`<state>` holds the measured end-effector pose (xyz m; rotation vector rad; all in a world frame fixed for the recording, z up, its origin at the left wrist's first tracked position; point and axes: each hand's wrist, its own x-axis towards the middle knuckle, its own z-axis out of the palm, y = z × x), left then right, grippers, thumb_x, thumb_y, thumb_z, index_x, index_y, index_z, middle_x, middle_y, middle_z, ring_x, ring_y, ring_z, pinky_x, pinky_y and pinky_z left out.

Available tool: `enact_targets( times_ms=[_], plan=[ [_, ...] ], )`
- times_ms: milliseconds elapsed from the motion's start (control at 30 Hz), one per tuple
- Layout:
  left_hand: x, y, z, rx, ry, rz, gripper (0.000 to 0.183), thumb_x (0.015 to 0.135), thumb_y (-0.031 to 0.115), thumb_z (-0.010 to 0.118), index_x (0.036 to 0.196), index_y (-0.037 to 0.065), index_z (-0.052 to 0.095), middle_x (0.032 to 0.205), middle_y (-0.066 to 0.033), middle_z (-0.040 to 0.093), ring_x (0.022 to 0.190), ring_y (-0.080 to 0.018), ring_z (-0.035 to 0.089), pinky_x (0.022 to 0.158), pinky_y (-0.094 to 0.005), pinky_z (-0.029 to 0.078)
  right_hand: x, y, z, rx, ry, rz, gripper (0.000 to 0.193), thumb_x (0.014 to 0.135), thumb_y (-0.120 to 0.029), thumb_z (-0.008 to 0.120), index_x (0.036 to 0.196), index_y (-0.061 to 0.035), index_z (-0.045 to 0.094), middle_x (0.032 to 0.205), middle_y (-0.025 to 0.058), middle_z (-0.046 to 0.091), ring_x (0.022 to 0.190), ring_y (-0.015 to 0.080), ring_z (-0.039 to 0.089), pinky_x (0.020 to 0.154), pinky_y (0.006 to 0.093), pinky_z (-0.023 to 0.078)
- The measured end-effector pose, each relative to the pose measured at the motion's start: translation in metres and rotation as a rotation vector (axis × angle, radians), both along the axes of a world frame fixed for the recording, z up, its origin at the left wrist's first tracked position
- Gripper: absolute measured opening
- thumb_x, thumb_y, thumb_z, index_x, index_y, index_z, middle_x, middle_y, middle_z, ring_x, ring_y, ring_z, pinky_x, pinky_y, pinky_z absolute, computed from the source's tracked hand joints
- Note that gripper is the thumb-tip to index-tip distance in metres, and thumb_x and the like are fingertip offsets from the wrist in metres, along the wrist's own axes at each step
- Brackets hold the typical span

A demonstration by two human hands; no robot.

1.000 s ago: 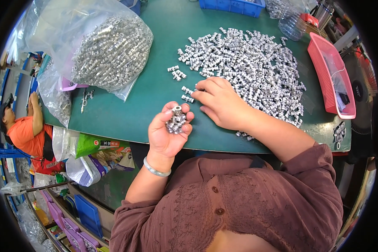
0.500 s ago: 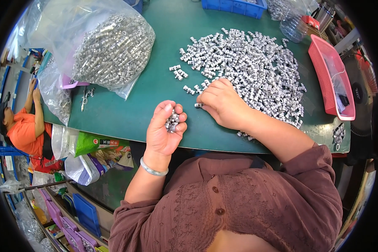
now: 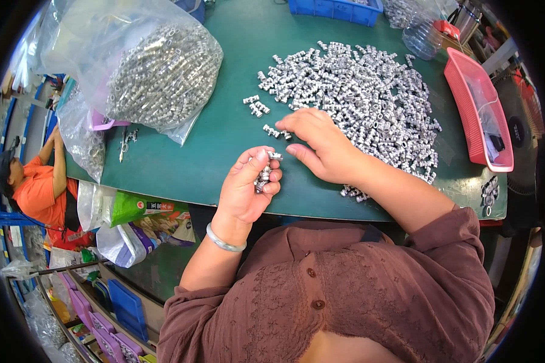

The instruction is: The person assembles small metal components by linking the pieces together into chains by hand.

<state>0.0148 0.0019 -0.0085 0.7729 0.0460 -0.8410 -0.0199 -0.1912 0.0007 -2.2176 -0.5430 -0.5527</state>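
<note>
My left hand (image 3: 247,184) is curled palm-up around several small silvery metal fittings (image 3: 263,176), ridged and tube-like. One of them sticks out between thumb and index finger. To its right, my right hand (image 3: 322,145) hovers with thumb and fingers apart and nothing visible in its grasp. Under and beyond it spreads a big pile of the same fittings (image 3: 369,91) on the green table (image 3: 163,172). A few loose fittings (image 3: 271,130) lie by my right fingertips, and a small cluster (image 3: 255,105) sits farther left.
A large clear bag of metal fittings (image 3: 166,75) stands at the left. At the right are a pink basket (image 3: 466,109) and a few dark rings near the table corner. A blue tray (image 3: 339,12) is at the far edge. Another person in orange (image 3: 45,196) works at far left.
My right hand has let go of a fitting, which is now at my left thumb, and its fingers have spread. The left hand has shifted slightly right.
</note>
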Motion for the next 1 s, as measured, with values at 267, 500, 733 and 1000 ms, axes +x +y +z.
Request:
enact_targets(
  times_ms=[267,500,733,1000],
  plan=[
    [0.003,0.003,-0.003,-0.223,0.216,-0.070,0.017,0.093,0.024,0.051,0.096,0.007,0.055,0.086,-0.0076,0.051,0.068,-0.0128,0.046,0.047,-0.0179,0.039,-0.001,-0.001,-0.006,-0.445,0.062,-0.075,0.041,0.072,-0.010,0.066,0.112,-0.0069,0.056,0.111,0.0074,0.056,0.113,0.0268,0.045,0.098,0.0508,0.030],
    [0.004,0.006,0.002,-0.261,0.208,-0.025,0.018,0.088,0.021,0.053,0.095,0.005,0.057,0.092,-0.0111,0.055,0.078,-0.0222,0.054,0.056,-0.0266,0.049,-0.002,0.000,0.004,-0.089,0.052,0.031,0.044,0.071,-0.004,0.067,0.113,-0.0087,0.054,0.101,0.0095,0.059,0.097,0.0278,0.055,0.091,0.0408,0.040],
    [-0.001,0.001,0.006,-0.073,0.094,0.038,0.016,0.087,0.018,0.056,0.098,0.006,0.057,0.089,-0.0091,0.060,0.075,-0.0210,0.058,0.055,-0.0280,0.046,-0.007,0.006,0.003,0.236,0.156,0.107,0.051,0.079,0.002,0.059,0.127,-0.0054,0.043,0.110,0.0131,0.060,0.088,0.0274,0.063,0.076,0.0357,0.052],
    [-0.005,-0.012,0.012,0.153,-0.057,0.045,0.015,0.088,0.017,0.059,0.099,0.007,0.057,0.085,-0.0072,0.060,0.066,-0.0150,0.057,0.048,-0.0240,0.042,-0.008,0.003,0.001,0.275,0.130,0.175,0.056,0.083,0.004,0.053,0.134,-0.0074,0.034,0.115,0.0157,0.058,0.086,0.0256,0.064,0.076,0.0340,0.052]
  ],
)
